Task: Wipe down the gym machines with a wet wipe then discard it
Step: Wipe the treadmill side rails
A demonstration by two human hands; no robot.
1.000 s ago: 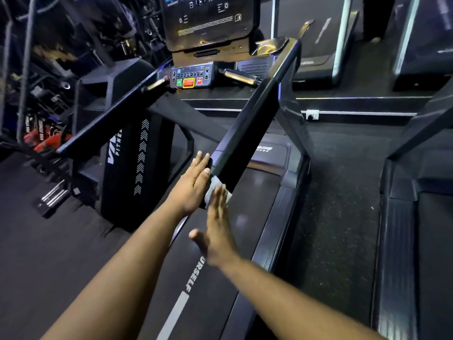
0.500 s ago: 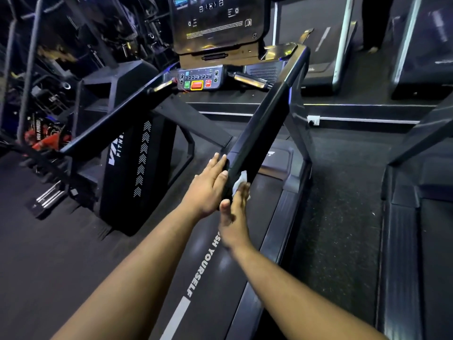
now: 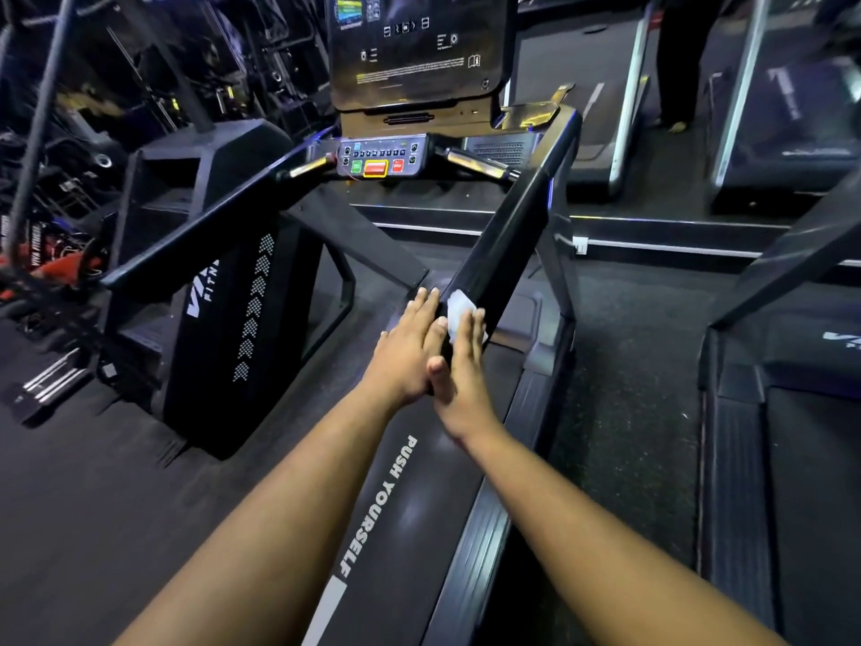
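Treadmill (image 3: 405,496), dark belt, console at far end. Right handrail (image 3: 517,235) runs long axis from near end up and away toward console. Left hand (image 3: 410,347) flat against rail's inner side at near end, fingers straight, gripping nothing. Right hand (image 3: 466,366) flat too, pressing wipe (image 3: 459,307) onto rail's near end, wipe under fingertips. Unwiped rail likely lies ahead, so stroke wants to follow rail's length; right hand leads.

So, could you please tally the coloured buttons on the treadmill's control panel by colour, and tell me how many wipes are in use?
Green buttons: 1
Red buttons: 2
Wet wipes: 1, pressed against the right handrail by the right hand
Total: 4
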